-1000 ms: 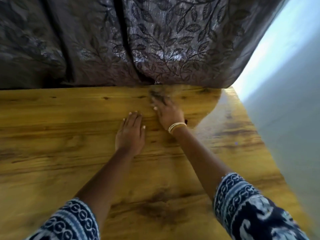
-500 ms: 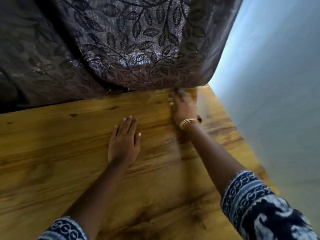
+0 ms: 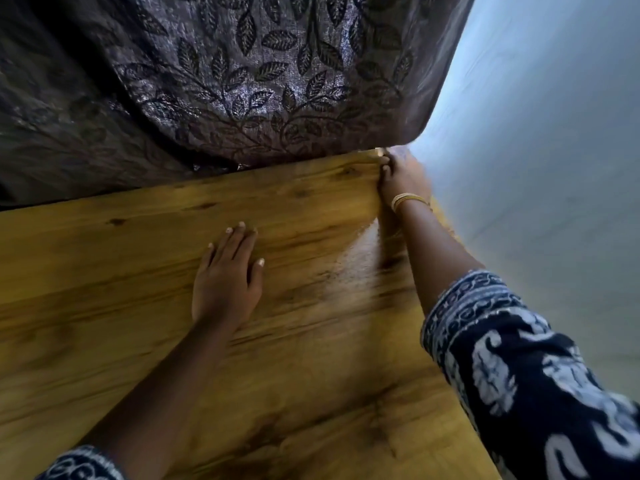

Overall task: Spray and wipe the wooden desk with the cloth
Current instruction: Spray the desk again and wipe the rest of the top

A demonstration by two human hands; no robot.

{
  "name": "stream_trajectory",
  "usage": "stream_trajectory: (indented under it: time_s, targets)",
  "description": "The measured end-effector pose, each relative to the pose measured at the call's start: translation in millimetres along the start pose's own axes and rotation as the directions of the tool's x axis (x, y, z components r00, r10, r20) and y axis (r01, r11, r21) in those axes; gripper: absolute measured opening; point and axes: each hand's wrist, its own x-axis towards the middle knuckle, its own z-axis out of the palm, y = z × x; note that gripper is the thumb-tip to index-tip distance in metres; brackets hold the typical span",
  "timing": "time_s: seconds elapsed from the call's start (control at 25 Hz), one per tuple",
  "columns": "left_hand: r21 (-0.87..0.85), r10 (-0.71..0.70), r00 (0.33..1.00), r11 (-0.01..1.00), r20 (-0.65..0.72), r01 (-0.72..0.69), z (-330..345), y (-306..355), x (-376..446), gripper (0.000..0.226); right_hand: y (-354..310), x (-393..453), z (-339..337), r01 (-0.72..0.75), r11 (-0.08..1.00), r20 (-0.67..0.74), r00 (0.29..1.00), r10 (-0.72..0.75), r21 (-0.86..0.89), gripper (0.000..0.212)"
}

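Wooden desk (image 3: 104, 271) filling the lower frame, left hand (image 3: 225, 282) laid flat at centre with fingers straight, right hand (image 3: 401, 176) blurred at the 1 o'clock far corner, grip not discernible, cloth not made out, leaf-patterned curtain (image 3: 242, 81) hung at 12 o'clock, gold bangles (image 3: 407, 200) worn on the right wrist.

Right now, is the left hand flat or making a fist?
Flat. The left hand lies palm down on the desk, fingers straight and together, holding nothing.
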Motion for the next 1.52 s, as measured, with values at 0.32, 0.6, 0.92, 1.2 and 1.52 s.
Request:
stream_trajectory:
  time_s: [0.32,0.6,0.92,1.2,1.52]
  targets:
    - [-0.017,0.005,1.0,1.0,-0.009,-0.005,1.1,4.5,5.1,0.055,-33.4,-113.5,22.1,-0.315,0.949,-0.183,0.934,0.306,-0.022,0.045]
    - [-0.011,0.026,0.999,1.0,-0.019,-0.026,-0.5,3.6,5.4,0.053,-125.2,-150.5,32.9,0.05,0.998,-0.077,0.996,-0.046,0.046,0.047]
    - [-0.042,0.028,0.999,0.999,-0.018,-0.028,-1.9,3.1,2.5,0.053,9.0,-120.1,-22.0,-0.03,0.999,-0.009,1.0,0.03,-0.039,0.046]
    - [-0.038,0.038,0.999,0.999,0.001,-0.038,0.4,1.6,1.0,0.052,20.3,-209.7,-18.9,-0.534,0.845,-0.213,0.828,0.519,-0.016,0.05]
    - [-0.13,0.026,1.0,0.991,-0.018,-0.028,-3.2,-2.6,-72.3,0.046,-92.9,-247.0,5.4,0.443,0.894,0.137,0.884,-0.448,0.064,0.044]
